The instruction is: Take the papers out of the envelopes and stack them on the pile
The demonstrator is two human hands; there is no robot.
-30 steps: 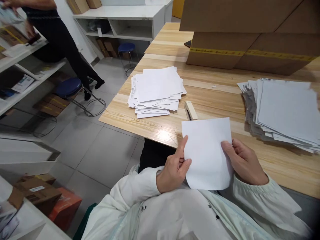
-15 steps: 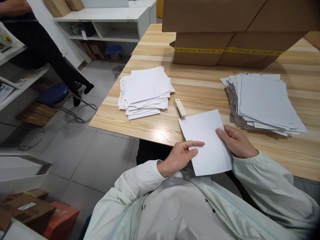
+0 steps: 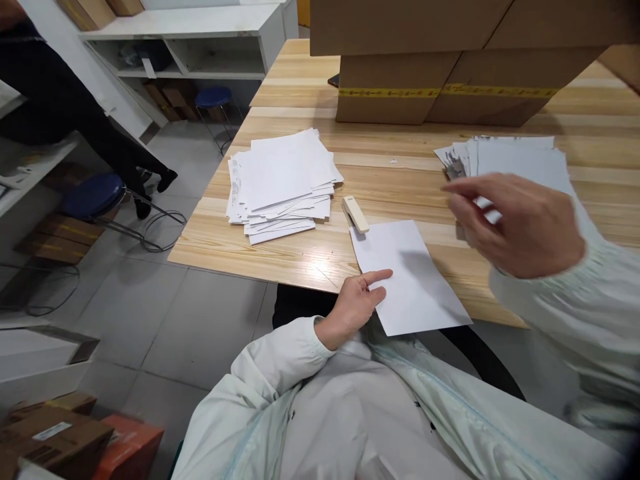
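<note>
A white sheet of paper [image 3: 405,280] lies partly on the table and juts over its front edge. My left hand [image 3: 354,303] is closed on the sheet's left edge, index finger and thumb on top, the other fingers mostly hidden. My right hand [image 3: 523,223] hovers off the paper, in front of the right-hand paper stack [image 3: 520,157], and covers much of that stack. Its fingers are bent but apart, with nothing visible in them. A cream stapler [image 3: 355,215] rests at the sheet's far left corner.
To the left stands another uneven paper stack [image 3: 280,177] on the wooden table [image 3: 270,260]. Large cardboard boxes [image 3: 390,87] fill the table's back. A person in black trousers [image 3: 95,127] stands off to the left, near a blue stool [image 3: 93,195]. Cartons [image 3: 55,433] sit at lower left.
My right hand has let go of the sheet's right side and moved up and right toward the right stack. My left hand stays on the paper. The view has shifted slightly.
</note>
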